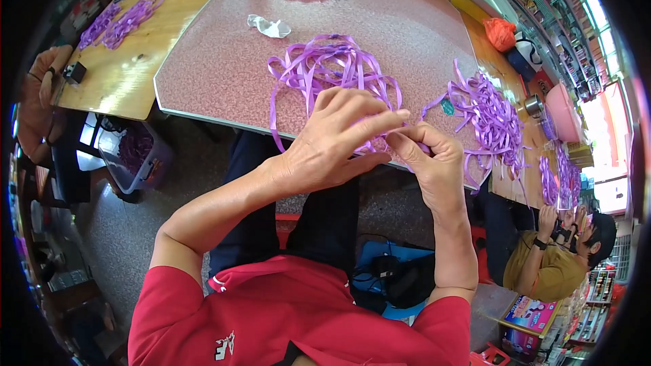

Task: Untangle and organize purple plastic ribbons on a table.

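Take the pink speckled tabletop (210, 74) as your landmark. Your two hands meet over its near edge, right of that edge's middle, with the fingertips close together; whether they touch is hard to tell. Your right hand (439, 163) is bent, thumb and forefinger closed on a short bit of purple ribbon (424, 148) just at that edge. Your left hand (329, 139) arches palm down, its fingers reaching toward the right end of the tabletop; you cannot tell from here whether its thumb and fingertips grip a strand beneath.

The looped ribbon heap (352, 68) lies on the middle of the tabletop, just beyond your left hand and partly under it, so the left is the nearer hand. Its leftmost strand runs down to the near edge, roughly crosswise to it. The denser ribbon pile (491, 115) sits at the tabletop's right end, nearer your right hand.

The relation to mind, as I judge it, is how the pinched bit lines up between your fingertips along the near edge; your fingers hide most of it, so its long axis cannot be read.
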`<state>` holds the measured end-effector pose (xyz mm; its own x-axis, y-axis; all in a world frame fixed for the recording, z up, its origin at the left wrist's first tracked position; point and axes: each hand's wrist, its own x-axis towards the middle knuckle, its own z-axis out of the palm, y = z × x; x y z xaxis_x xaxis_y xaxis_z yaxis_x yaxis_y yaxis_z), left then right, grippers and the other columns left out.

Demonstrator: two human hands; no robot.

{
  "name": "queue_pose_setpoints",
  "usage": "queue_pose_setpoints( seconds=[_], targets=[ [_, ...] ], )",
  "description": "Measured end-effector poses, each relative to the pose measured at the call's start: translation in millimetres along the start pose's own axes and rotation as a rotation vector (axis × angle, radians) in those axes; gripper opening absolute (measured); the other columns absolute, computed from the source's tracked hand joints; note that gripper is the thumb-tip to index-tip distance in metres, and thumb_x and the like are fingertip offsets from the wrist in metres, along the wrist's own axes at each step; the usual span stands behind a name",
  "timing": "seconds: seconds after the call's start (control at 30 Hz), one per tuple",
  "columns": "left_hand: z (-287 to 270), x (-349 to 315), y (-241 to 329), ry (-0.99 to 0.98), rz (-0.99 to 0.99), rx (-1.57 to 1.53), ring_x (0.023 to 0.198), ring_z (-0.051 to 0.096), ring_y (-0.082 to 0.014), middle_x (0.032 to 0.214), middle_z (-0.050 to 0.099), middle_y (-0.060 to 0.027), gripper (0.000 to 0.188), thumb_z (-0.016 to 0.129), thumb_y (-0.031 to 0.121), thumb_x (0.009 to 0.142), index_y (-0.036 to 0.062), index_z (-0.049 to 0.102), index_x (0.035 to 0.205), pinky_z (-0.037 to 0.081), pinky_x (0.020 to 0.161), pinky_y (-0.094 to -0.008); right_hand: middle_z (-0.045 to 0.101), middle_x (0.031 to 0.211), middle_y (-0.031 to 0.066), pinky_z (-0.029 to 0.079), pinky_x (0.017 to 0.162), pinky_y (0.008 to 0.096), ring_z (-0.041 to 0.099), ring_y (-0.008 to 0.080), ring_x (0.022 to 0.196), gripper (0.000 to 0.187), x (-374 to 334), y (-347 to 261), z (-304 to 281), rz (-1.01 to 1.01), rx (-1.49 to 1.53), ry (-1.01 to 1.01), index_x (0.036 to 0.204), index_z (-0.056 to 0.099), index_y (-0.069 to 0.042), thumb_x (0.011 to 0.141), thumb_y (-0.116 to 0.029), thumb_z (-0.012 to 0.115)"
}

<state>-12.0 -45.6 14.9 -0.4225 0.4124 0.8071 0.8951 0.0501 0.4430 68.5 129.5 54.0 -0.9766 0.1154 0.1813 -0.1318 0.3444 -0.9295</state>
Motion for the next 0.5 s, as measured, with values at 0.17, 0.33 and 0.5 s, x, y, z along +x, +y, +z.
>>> queue_pose_setpoints(
  seconds=[0.17,0.33,0.5],
  targets=[
    [-0.2,-2.8,-12.6,-0.066,0.168,0.228,0.091,0.065,-0.0194,0.089,0.065,-0.0021,0.042,0.079,0.016,0.073,0.0087,0.066,0.112,0.042,0.09,-0.0408,0.059,0.077,-0.0021,0.036,0.056,0.0196,0.047,0.0016,0.065,0.011,0.1,0.2,0.2,-0.048,0.016,-0.062,0.094,0.073,0.001,0.092,-0.009,0.069],
    [-12.9,-3.3,-12.8,-0.116,0.099,0.188,0.083,0.065,-0.0197,0.082,0.064,-0.0035,0.025,0.07,0.0,0.071,0.0085,0.067,0.094,0.043,0.087,-0.0397,0.054,0.076,-0.0043,0.034,0.057,0.0186,0.045,0.0013,0.067,0.007,-4.0,-6.1,2.0,-0.097,-0.108,-0.052,0.092,0.07,0.001,0.092,-0.005,0.067],
    [-19.0,-6.9,-14.8,-0.113,-0.196,-0.043,0.084,0.062,-0.0238,0.083,0.065,-0.0082,0.017,0.056,0.0,0.076,0.0033,0.065,0.09,0.042,0.087,-0.0362,0.051,0.075,-0.0041,0.032,0.056,0.0191,0.041,0.0014,0.065,0.006,-5.2,-7.5,7.3,-0.163,-0.188,-0.04,0.088,0.068,0.002,0.091,-0.004,0.068]
  ],
)
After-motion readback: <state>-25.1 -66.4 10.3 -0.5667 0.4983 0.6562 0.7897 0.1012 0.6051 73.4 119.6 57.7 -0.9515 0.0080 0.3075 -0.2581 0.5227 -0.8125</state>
